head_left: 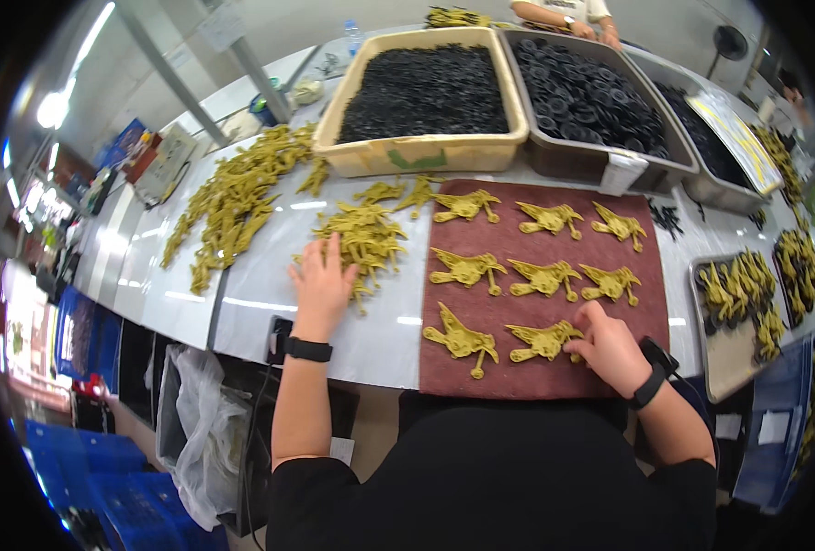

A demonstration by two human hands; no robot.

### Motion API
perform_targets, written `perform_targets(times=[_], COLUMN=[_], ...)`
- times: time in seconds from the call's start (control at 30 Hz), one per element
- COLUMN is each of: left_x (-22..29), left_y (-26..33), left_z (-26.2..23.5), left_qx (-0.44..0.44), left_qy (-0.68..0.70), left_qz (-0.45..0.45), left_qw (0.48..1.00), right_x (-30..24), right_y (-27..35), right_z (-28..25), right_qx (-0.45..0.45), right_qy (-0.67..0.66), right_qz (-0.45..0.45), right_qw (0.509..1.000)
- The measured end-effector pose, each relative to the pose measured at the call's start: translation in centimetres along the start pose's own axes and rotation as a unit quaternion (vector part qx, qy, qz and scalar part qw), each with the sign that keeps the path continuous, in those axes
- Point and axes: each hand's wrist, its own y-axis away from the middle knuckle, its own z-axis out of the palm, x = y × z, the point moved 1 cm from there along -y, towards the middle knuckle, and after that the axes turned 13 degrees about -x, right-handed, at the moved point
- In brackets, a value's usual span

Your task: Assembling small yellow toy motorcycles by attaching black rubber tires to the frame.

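Observation:
Mustard-yellow moulded parts, each with a pointed end and a small round knob, lie in rows on a dark red cloth mat [536,262]. My right hand [612,351] is at the mat's near right, its thumb and curled forefinger around the knob end of one yellow part [538,341]. Part of that end is hidden by the fingers. To the left, my left hand [323,280] reaches over the near-left edge of a heaped pile of the same parts [363,230]. Its fingers are spread, and I see nothing held in it.
Behind the mat stand a cream tub [421,154] of small black pieces and a grey tub [600,151] of black rings. A larger yellow heap [233,202] lies far left. At right is a tray [724,358] of yellow-and-black assemblies. Another person's hands [596,32] show beyond the tubs.

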Motion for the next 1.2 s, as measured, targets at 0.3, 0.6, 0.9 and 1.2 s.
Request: perform_targets(times=[0.3,0.6,0.9,1.2], left_x=[-4.8,-9.7,3.5,17.3], left_y=[-9.9,-17.8,-3.6,3.0], left_z=[-0.9,4.2,-7.7,-9.9], left_qx=[0.046,-0.135,0.013,0.010], left_qy=[0.151,0.076,0.300,0.267], left_qz=[0.009,-0.178,0.192,0.317], left_qw=[0.987,0.972,0.934,0.910], right_x=[-1.9,-2.4,-4.2,-5.2], right_y=[1.1,2.0,1.3,0.0], right_z=[-1.8,-1.2,-0.1,2.4], right_qx=[0.044,0.059,-0.044,-0.202], right_qy=[0.021,-0.017,-0.347,-0.512], right_qz=[-0.009,-0.065,-0.132,-0.179], right_qw=[0.999,0.996,0.928,0.815])
